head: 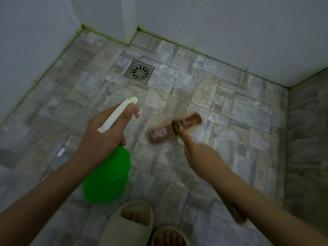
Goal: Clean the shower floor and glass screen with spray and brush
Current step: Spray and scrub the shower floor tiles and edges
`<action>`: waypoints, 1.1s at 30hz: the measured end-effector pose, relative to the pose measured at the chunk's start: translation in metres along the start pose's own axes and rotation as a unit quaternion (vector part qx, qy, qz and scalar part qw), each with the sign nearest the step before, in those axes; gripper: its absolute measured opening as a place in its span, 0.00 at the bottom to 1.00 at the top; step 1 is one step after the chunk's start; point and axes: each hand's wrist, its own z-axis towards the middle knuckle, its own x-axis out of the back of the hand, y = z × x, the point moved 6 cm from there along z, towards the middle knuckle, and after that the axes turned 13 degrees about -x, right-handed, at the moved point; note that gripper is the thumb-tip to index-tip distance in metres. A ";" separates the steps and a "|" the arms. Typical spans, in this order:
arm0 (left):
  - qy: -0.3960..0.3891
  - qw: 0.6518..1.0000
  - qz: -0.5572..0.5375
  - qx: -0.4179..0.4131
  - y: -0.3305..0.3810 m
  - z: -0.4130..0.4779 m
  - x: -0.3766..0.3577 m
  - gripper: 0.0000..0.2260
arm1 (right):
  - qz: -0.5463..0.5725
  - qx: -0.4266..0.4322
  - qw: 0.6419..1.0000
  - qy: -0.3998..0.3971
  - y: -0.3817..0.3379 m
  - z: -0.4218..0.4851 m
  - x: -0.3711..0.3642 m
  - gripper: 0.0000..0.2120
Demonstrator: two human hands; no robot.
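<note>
While the left hand (104,132) is curling round the neck of the green spray bottle (108,176), aiming its nozzle toward the drain (139,71), I'm seeing the right hand (204,157) gripping the brush (159,134) handle, blurry head low over the shower floor (230,103) just right of the bottle.

Your right hand (202,158) and the brush (174,127) are showing blurred; your left hand (104,134) is hiding the neck of the spray bottle (108,176); the bottom edge is cutting off your slippers (124,226).
</note>
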 end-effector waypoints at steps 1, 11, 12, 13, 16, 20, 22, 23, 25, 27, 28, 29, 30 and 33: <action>0.006 1.000 0.002 0.000 0.000 -0.001 0.004 0.14 | -0.015 -0.009 0.999 -0.034 0.010 -0.029 -0.012 0.28; 0.049 0.999 0.003 0.007 0.003 -0.014 0.030 0.17 | -0.027 0.085 0.996 -0.016 -0.085 -0.006 -0.022 0.31; 0.052 0.999 0.008 0.009 0.004 -0.015 0.034 0.17 | -0.025 0.075 0.997 -0.013 -0.082 -0.007 -0.022 0.31; 0.054 0.998 0.013 0.011 0.005 -0.016 0.038 0.17 | -0.023 0.063 0.998 -0.021 -0.074 -0.016 -0.026 0.32; 0.076 0.997 0.006 0.017 0.005 -0.021 0.052 0.17 | -0.062 0.047 0.996 -0.054 -0.053 -0.067 -0.040 0.35; 0.098 0.995 0.003 0.019 0.000 -0.026 0.066 0.16 | -0.025 0.070 0.997 -0.005 -0.099 0.001 -0.016 0.31; 0.099 0.995 0.000 0.016 -0.004 -0.027 0.069 0.17 | -0.023 0.085 0.996 0.017 -0.131 0.053 0.005 0.29; 0.099 0.995 0.000 0.017 -0.005 -0.026 0.070 0.17 | -0.022 0.079 0.997 0.015 -0.137 0.067 0.012 0.29; 0.105 0.994 -0.002 0.015 -0.004 -0.025 0.073 0.16 | -0.011 0.038 0.999 0.001 -0.124 0.061 0.012 0.29; 0.113 0.994 -0.003 0.012 -0.002 -0.024 0.076 0.15 | -0.014 0.003 1.000 -0.025 -0.099 0.023 -0.004 0.29; 0.115 0.993 -0.003 0.013 -0.002 -0.024 0.077 0.16 | -0.021 -0.001 0.999 -0.034 -0.093 0.002 -0.011 0.30; 0.116 0.993 -0.005 0.017 -0.003 -0.023 0.078 0.16 | -0.022 -0.005 0.999 -0.043 -0.093 -0.008 -0.013 0.30; 0.117 0.993 -0.006 0.022 -0.004 -0.023 0.078 0.16 | -0.018 -0.004 0.999 -0.035 -0.097 0.000 -0.011 0.31; 0.117 0.993 -0.006 0.024 -0.006 -0.020 0.078 0.16 | 0.043 0.009 0.999 0.001 -0.131 0.073 0.016 0.31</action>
